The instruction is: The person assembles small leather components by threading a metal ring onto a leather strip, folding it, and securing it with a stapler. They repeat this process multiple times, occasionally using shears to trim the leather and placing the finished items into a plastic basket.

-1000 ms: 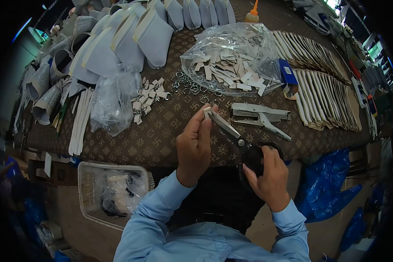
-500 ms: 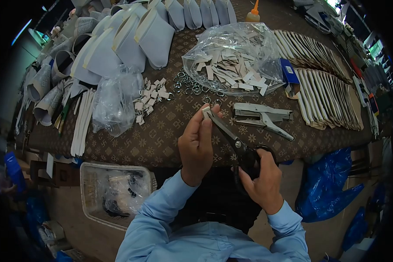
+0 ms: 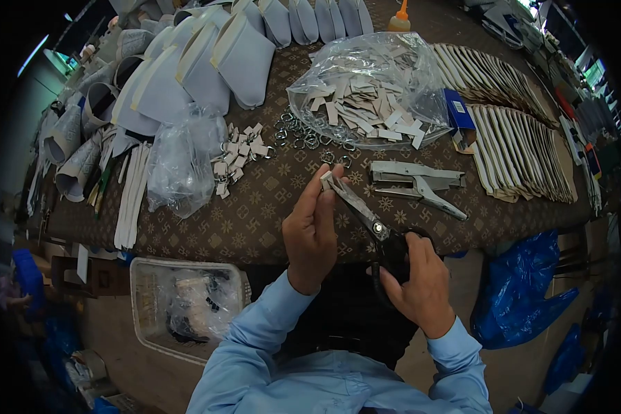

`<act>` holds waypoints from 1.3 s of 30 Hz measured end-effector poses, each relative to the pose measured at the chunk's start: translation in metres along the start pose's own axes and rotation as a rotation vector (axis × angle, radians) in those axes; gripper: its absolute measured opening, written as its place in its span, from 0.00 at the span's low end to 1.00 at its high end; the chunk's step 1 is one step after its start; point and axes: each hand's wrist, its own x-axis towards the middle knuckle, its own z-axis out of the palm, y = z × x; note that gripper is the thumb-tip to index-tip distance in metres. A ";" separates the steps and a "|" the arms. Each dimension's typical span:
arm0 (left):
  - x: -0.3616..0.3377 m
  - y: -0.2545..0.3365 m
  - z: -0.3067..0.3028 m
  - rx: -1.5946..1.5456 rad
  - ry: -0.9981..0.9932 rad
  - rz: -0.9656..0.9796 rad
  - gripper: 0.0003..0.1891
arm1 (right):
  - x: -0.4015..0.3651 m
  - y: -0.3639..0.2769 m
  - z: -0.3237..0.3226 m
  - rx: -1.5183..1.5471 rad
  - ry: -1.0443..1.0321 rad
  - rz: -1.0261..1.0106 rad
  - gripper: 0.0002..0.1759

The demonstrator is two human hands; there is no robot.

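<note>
Between the thumb and fingers of my left hand (image 3: pixel 312 231) is pinched a small white strip (image 3: pixel 326 180). My right hand (image 3: pixel 424 286) grips the black handles of a pair of scissors (image 3: pixel 379 229), whose blades point up and left with their tips right at the strip. Just beyond my fingertips lie loose metal rings (image 3: pixel 312 140). A metal plier stapler (image 3: pixel 421 186) rests to the right of the blades. To the left is a small heap of white strips fitted with rings (image 3: pixel 239 157).
Behind the rings spreads a clear plastic bag of white strips (image 3: pixel 366 100). Rows of folded pale pieces (image 3: pixel 521 155) line the right side, near a blue box (image 3: pixel 458 110). Large white shaped pieces (image 3: pixel 245 62) stand back left. A white basket (image 3: pixel 136 303) sits below the table edge.
The scissors' blades have turned slightly, and my right hand has shifted a little right and down. My left hand keeps its pinch on the strip.
</note>
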 end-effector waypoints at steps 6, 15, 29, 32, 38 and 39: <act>0.001 0.002 0.003 -0.042 0.015 -0.010 0.17 | -0.003 0.000 0.006 -0.010 0.033 -0.008 0.34; -0.002 0.003 0.002 -0.137 0.009 -0.166 0.17 | -0.004 0.004 -0.003 -0.091 0.016 -0.023 0.33; -0.003 0.003 0.005 -0.145 0.094 -0.131 0.12 | -0.011 0.002 0.022 -0.050 0.107 -0.022 0.33; -0.003 0.004 0.005 -0.289 0.121 -0.185 0.12 | -0.012 0.002 0.036 -0.011 0.141 -0.005 0.33; -0.002 0.002 -0.001 -0.247 0.123 -0.183 0.13 | -0.014 0.000 0.044 0.073 0.185 -0.053 0.32; -0.002 0.002 0.000 -0.248 0.123 -0.184 0.13 | -0.014 0.000 0.044 0.085 0.193 -0.080 0.32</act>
